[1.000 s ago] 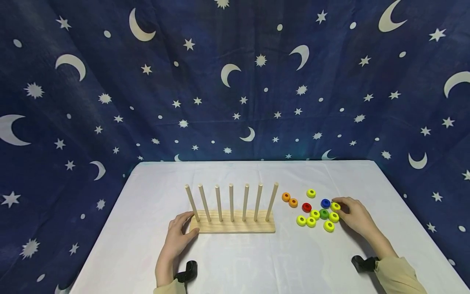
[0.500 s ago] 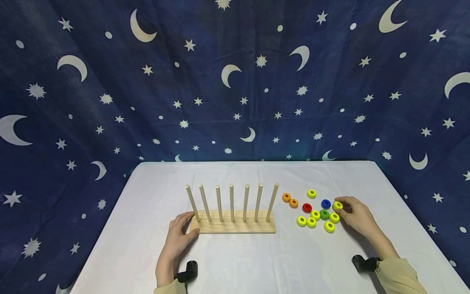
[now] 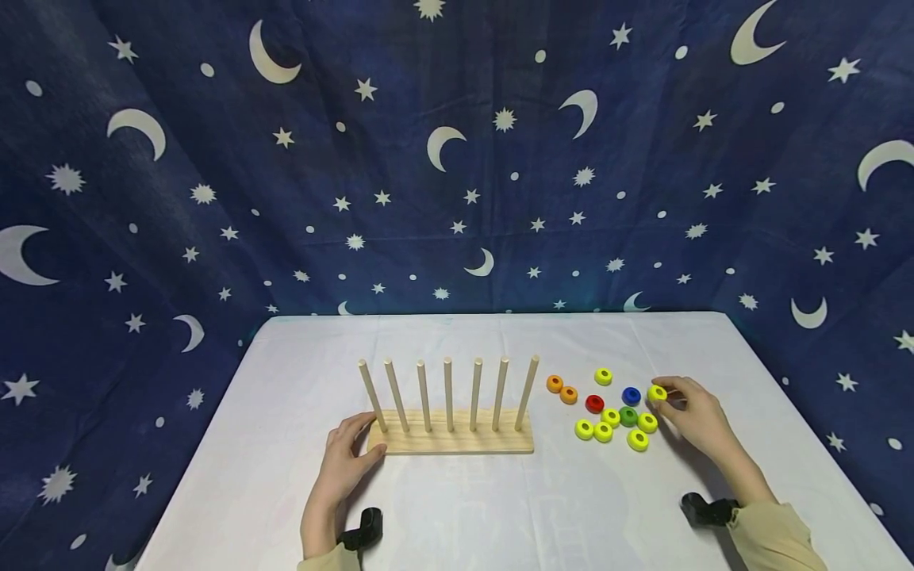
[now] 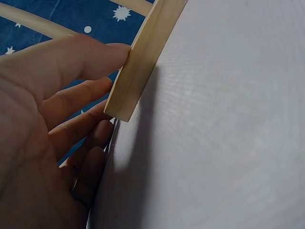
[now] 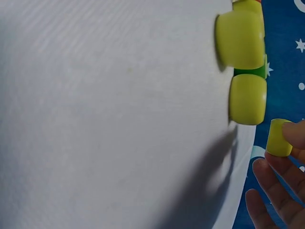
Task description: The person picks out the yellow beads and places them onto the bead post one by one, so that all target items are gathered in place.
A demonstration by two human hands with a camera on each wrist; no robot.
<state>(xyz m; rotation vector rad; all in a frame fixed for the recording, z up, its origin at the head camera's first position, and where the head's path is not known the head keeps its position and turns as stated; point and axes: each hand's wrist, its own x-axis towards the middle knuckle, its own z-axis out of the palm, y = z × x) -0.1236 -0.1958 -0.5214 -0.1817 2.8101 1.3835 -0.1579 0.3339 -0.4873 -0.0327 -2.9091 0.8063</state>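
The right hand (image 3: 694, 414) pinches a yellow ring (image 3: 657, 399) just off the bench (image 3: 607, 507), toward its right edge; gripping only the sides should leave the hole free. Best lifted level, clear of the nearby blue ring (image 3: 631, 400). The left hand (image 3: 344, 460) grips the left end of the stand (image 3: 457, 443), which should steady it. Two orange rings (image 3: 569, 399) lie near the rightmost peg (image 3: 527, 394); a low sweep could knock them.

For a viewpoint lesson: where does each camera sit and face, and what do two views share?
Head: worn on the head, facing forward and down at table, board and rings; left hand, right hand and sleeves show.
Left wrist: worn there, facing the board's end; left thumb and left fingers show.
Right wrist: worn there, facing table and yellow rings; right thumb and right fingers show.
Head and right wrist share the held yellow ring.
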